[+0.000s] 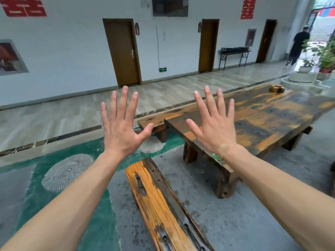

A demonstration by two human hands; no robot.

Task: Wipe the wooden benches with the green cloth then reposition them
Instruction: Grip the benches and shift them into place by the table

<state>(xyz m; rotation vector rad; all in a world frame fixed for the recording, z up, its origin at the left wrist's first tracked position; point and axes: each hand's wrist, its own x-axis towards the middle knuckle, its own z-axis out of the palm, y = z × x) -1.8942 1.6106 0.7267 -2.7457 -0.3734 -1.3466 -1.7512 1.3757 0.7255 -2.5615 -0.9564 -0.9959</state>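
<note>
Both hands, left hand (120,131) and right hand (215,130), spread empty above the near bench (159,201); the green cloth (216,157) past it may slip down unnoticed

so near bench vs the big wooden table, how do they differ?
The near bench is a narrow plank running toward the camera; the wooden table is a much wider slab stretching off to the right. The bench top is mostly bright orange with a dark strip along one edge; the table is mostly dark with orange patches. The table carries a small wooden object at its far end; the bench top is bare. Both are worn, dark-stained wood standing on the grey floor.
</note>
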